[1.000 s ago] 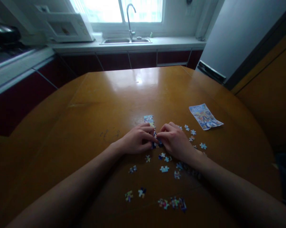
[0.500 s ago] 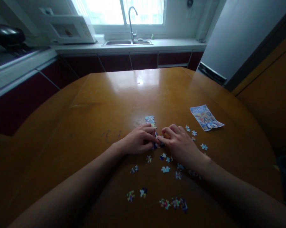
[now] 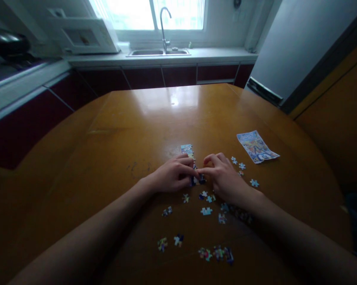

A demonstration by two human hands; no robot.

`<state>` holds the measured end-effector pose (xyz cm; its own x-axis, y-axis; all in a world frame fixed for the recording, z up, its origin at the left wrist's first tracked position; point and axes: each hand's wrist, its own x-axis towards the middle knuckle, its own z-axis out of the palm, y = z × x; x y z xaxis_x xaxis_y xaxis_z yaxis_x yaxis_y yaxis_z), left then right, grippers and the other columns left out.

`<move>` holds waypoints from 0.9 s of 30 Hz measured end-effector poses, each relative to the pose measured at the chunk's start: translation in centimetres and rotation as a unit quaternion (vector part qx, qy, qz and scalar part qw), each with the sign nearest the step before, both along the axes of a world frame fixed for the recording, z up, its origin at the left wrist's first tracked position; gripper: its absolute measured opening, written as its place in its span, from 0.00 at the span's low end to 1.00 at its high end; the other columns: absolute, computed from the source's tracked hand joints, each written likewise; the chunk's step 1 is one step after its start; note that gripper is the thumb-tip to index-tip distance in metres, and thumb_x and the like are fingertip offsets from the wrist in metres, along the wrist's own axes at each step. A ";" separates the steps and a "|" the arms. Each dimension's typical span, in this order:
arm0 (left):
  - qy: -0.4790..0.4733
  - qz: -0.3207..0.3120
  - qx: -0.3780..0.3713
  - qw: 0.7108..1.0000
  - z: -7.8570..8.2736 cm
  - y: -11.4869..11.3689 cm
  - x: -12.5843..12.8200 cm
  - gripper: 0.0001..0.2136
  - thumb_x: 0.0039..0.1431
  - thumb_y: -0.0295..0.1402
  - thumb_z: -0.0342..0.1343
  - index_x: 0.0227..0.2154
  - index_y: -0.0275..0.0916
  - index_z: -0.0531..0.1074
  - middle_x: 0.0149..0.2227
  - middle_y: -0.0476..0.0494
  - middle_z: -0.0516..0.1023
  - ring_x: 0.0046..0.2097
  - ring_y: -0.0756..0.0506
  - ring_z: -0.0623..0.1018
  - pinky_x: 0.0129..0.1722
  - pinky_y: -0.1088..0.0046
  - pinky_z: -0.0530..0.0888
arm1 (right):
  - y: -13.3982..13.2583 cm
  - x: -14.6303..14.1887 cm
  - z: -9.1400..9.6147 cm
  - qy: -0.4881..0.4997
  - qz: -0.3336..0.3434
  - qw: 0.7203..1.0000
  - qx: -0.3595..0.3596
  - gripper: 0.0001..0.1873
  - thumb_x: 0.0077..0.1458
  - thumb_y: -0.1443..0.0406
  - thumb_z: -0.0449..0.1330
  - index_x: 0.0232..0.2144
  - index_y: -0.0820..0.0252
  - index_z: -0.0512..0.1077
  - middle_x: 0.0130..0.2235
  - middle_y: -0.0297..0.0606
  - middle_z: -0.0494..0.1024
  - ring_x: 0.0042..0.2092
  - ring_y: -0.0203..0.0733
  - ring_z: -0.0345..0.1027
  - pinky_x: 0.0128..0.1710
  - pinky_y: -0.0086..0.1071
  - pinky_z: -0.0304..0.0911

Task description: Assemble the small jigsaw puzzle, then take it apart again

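A partly joined jigsaw puzzle (image 3: 187, 149) lies on the wooden table, a narrow strip with a pale blue top end and a dark blue bottom end. My left hand (image 3: 176, 172) rests on its left side, fingers stretched over the strip and hiding its middle. From the right, my right hand (image 3: 224, 174) reaches its extended index finger onto the puzzle, near the left fingertips. The other right fingers are bent and apart from it; the thumb is hidden. Below the hands lie loose puzzle pieces, among them a light blue piece (image 3: 206, 211) and a yellowish piece (image 3: 186, 198).
A creased picture sheet (image 3: 257, 146) lies to the right on the table (image 3: 131, 130). More loose pieces (image 3: 216, 253) lie near the front and beside my right forearm. Beyond the table are a sink (image 3: 145, 52), a microwave (image 3: 86, 35) and a refrigerator (image 3: 303, 43).
My right hand has shifted slightly, its index finger now straighter across the puzzle and its other fingers raised a little away. My left hand stays in place.
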<state>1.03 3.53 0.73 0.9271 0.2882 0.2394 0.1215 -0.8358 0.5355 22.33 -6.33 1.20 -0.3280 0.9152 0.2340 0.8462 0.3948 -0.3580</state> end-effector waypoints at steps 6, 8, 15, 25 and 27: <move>-0.048 0.047 0.004 0.998 -0.2 0.2 0.1 0.13 0.61 0.25 0.52 0.40 0.43 0.81 0.34 0.45 0.73 0.40 0.44 0.69 0.42 0.66 0.67 | 0.4 -0.5 -0.9 0.071 -0.047 0.996 -0.017 0.22 0.55 0.78 0.56 0.41 0.49 0.81 0.46 0.42 0.74 0.48 0.50 0.61 0.46 0.43 0.59; -0.039 0.052 0.016 0.998 -0.3 0.3 0.1 0.12 0.61 0.26 0.54 0.39 0.44 0.81 0.34 0.45 0.73 0.40 0.44 0.69 0.42 0.65 0.67 | 0.5 -0.6 -1.2 0.076 -0.054 0.996 -0.005 0.22 0.54 0.78 0.56 0.40 0.49 0.81 0.45 0.42 0.74 0.48 0.51 0.61 0.46 0.44 0.59; -0.018 0.061 0.038 0.997 -0.6 0.4 0.1 0.12 0.63 0.27 0.54 0.39 0.45 0.82 0.34 0.44 0.73 0.40 0.44 0.68 0.42 0.65 0.67 | 0.4 0.1 -0.5 0.079 -0.090 0.992 0.045 0.22 0.51 0.80 0.56 0.36 0.51 0.82 0.49 0.42 0.75 0.51 0.53 0.62 0.47 0.46 0.59; -0.026 0.053 0.038 0.998 -0.6 0.3 0.0 0.12 0.64 0.27 0.53 0.41 0.46 0.81 0.35 0.44 0.72 0.40 0.45 0.68 0.42 0.66 0.67 | 0.1 0.1 0.2 -0.025 -0.032 0.998 0.040 0.17 0.54 0.75 0.62 0.36 0.47 0.83 0.50 0.41 0.75 0.52 0.55 0.61 0.46 0.47 0.57; -0.022 0.050 0.044 0.998 -0.8 0.3 0.0 0.13 0.63 0.26 0.54 0.43 0.47 0.81 0.35 0.45 0.72 0.39 0.45 0.68 0.41 0.66 0.67 | 0.0 0.1 0.5 -0.038 -0.027 0.998 0.042 0.15 0.55 0.73 0.63 0.37 0.48 0.82 0.50 0.41 0.75 0.52 0.55 0.61 0.46 0.47 0.57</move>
